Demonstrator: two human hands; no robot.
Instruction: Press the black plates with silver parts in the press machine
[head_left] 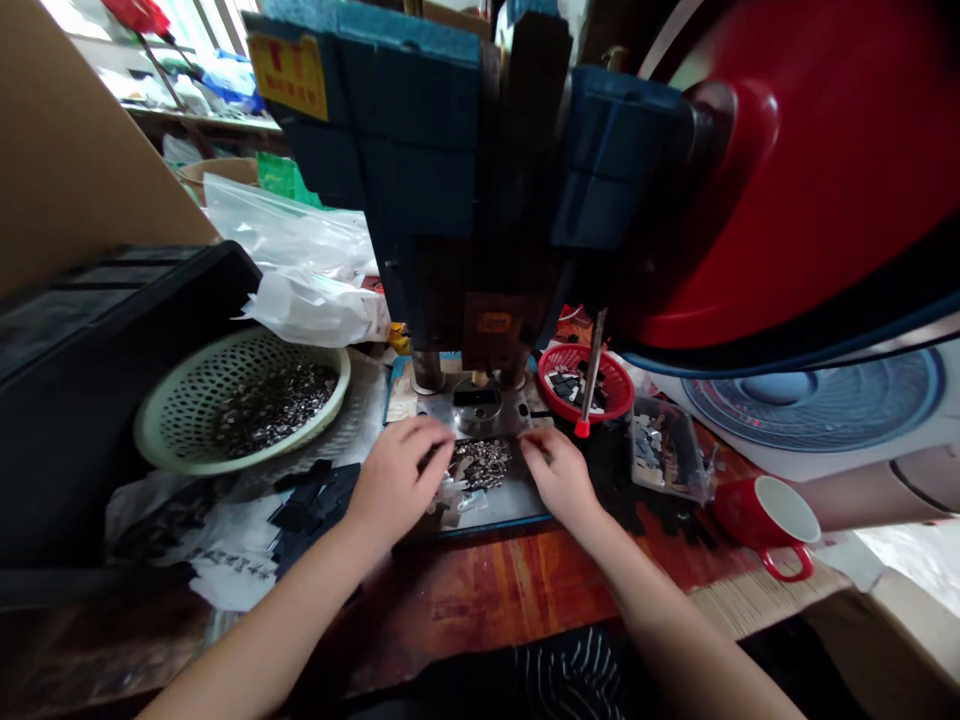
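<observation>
My left hand (401,475) is at the left side of the press's metal base (491,515), its fingers curled toward thumb; what they hold, if anything, is too small to name. On the right side, my right hand (556,470) has its thumb and fingers pinched together near the die plate (476,408), with any held piece hidden. Between the hands lies a pile of small shiny metal parts (484,463), with small clear and pale pieces in front. Dark flat pieces (316,505) lie beside my left wrist.
A blue press (405,130) with a large red wheel (817,170) rises ahead. A green basket (240,400) of metal parts stands left; a red basket (585,383), clear box (664,450) and red mug (765,520) stand right. A black bin (112,330) is far left.
</observation>
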